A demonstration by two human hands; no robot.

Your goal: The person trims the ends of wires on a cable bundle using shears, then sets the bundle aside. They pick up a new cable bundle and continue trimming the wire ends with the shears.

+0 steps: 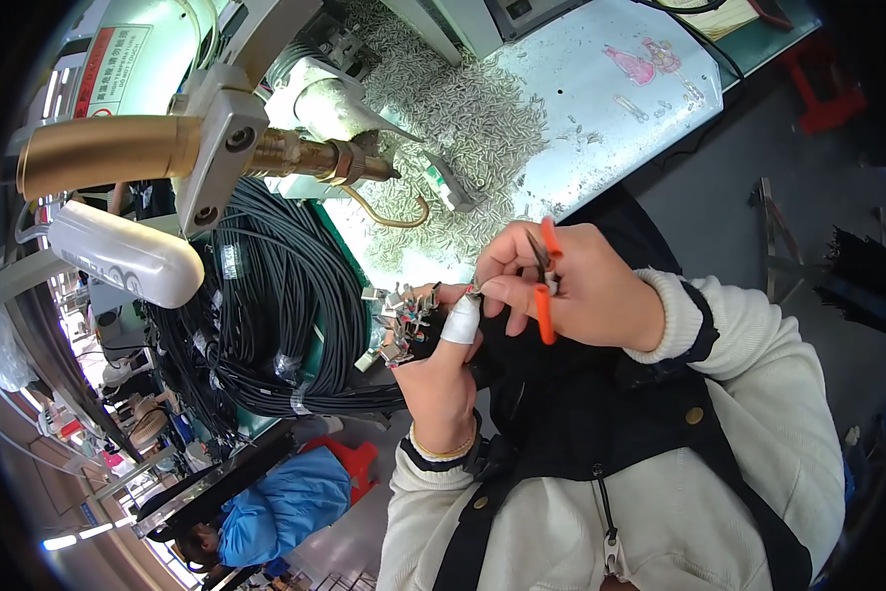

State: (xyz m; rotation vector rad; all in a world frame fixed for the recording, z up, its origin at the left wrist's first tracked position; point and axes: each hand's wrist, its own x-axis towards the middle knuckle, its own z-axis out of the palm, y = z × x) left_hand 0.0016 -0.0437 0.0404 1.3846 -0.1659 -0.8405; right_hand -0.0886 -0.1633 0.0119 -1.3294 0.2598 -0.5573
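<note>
Gripping one orange-handled tool (544,315) in right hand (583,286); holding a cluster of small metal-ended connectors (404,323) in left hand (439,394).
Right fingertips pinching at tip of left thumb, one white wrap (461,320) on that thumb; item between too small to tell. Connectors overlapping, several, exact count unclear, on outer side of left hand. Beyond: one brass-coloured nozzle (300,153), one white rounded unit (123,258), one big coil of black cable (300,295). Pale blue-grey worktop (601,123) with hundreds of loose small metal pieces (492,108) heaped, two pink stickers (628,67). In room: grey floor (729,202), two red stools (822,94), one person in blue (295,507).
</note>
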